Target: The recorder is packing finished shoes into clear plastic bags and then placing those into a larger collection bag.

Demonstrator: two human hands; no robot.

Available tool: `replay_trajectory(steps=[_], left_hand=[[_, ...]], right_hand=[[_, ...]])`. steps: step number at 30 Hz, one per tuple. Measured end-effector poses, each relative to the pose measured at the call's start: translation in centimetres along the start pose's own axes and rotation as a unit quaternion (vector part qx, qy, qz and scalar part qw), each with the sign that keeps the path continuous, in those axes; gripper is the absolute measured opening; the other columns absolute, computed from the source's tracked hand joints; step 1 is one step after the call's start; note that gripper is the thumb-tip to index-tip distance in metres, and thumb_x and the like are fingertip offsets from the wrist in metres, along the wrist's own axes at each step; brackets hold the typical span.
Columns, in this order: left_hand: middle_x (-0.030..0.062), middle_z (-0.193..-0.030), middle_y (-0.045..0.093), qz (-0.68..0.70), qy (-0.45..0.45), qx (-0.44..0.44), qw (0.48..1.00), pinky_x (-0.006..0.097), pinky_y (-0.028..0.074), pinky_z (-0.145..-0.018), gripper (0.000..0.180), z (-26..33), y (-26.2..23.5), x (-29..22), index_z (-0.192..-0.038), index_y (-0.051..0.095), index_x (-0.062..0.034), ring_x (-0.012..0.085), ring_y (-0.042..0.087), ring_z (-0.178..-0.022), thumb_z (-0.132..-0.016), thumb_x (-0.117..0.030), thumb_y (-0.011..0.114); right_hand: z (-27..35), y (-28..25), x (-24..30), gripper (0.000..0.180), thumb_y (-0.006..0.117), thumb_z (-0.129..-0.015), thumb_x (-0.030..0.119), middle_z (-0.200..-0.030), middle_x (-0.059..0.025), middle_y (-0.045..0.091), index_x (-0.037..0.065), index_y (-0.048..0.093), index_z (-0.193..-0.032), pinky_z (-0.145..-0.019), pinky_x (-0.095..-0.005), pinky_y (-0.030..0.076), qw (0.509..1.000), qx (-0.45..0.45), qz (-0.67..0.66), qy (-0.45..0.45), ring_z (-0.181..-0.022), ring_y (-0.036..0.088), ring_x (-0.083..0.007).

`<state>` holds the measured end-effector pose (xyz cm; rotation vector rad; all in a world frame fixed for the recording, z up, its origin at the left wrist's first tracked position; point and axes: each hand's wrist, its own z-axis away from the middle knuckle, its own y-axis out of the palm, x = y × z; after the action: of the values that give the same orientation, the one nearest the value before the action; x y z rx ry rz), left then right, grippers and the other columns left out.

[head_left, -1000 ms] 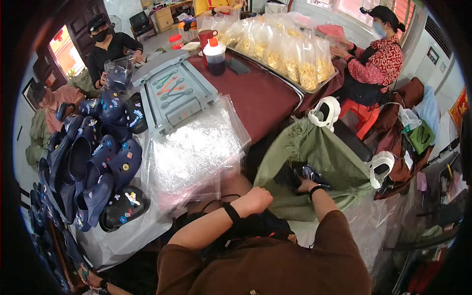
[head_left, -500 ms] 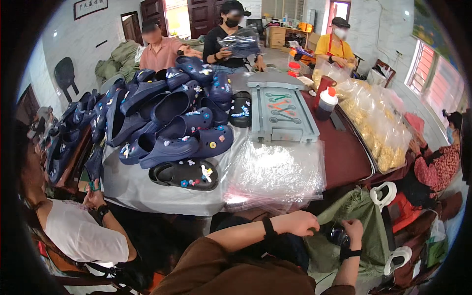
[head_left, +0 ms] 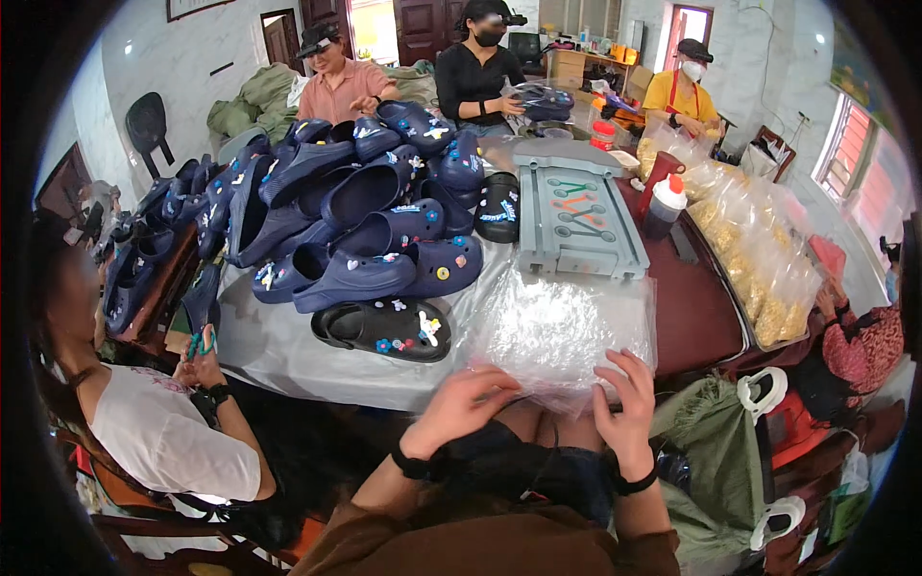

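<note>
Both hands had left the green woven sack, where the right had been inside it half a second before, and had come to the flat stack of clear, shiny plastic bags at the table's near edge. The left hand was loosely curled, its fingertips by the stack's near left edge; whether it had hold of any film could not be told. The right hand was half open at the near right corner, fingers spread and thumb well apart, with nothing seen gripped between them.

Just left of the bags lay a black foam clog with colourful charms, and behind it rose a heap of navy blue foam clogs. Beyond the bags, and touching them, was a flat grey plastic crate panel bearing green, orange and dark spoon-like shapes. To its right stood a bottle of dark liquid with a red cap, then a metal tray of clear bags with yellowish contents.

On the left, a co-worker in a white shirt held a teal-handled tool; across the table, a co-worker in black held a clear bag with something dark inside.
</note>
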<state>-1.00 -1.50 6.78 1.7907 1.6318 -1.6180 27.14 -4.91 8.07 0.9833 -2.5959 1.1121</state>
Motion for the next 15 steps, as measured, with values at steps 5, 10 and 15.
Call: replay_trajectory(steps=[5,10,15], left_hand=[[0.0123,-0.118,0.067,-0.192,-0.002,-0.239,0.952,0.044,0.049,-0.096,0.025,1.5,-1.4,1.4,-0.108,0.073,-0.0058,0.0343,0.061,-0.112,-0.082,-0.005,0.074],[0.0172,-0.158,0.039,-0.265,-0.011,-0.124,0.956,0.05,0.035,-0.116,0.06,-0.3,0.9,2.6,-0.136,0.062,-0.0148,0.0451,0.03,-0.147,-0.08,-0.022,0.081],[0.0177,-0.162,0.033,-0.271,-0.022,-0.052,0.961,0.053,0.034,-0.116,0.074,-1.7,3.6,4.6,-0.147,0.053,-0.0205,0.047,0.029,-0.147,-0.079,-0.026,0.082]], right_hand=[[1.0,4.4,-1.9,0.061,0.079,-0.078,0.019,-0.148,-0.0196,0.048,0.007,0.059,-0.134,-0.113,-0.0495,0.039,0.99,0.1,0.053,0.088,-0.138,0.043,-0.0431],[3.4,8.0,-5.4,0.078,0.081,-0.078,0.026,-0.156,-0.0305,0.031,0.008,0.049,-0.146,-0.118,-0.0538,0.03,0.977,0.137,0.086,0.136,-0.146,0.028,-0.0498],[3.6,7.1,-5.3,0.08,0.082,-0.079,0.027,-0.158,-0.0316,0.026,0.01,0.046,-0.149,-0.118,-0.0569,0.027,0.969,0.13,0.122,0.17,-0.146,0.025,-0.0509]])
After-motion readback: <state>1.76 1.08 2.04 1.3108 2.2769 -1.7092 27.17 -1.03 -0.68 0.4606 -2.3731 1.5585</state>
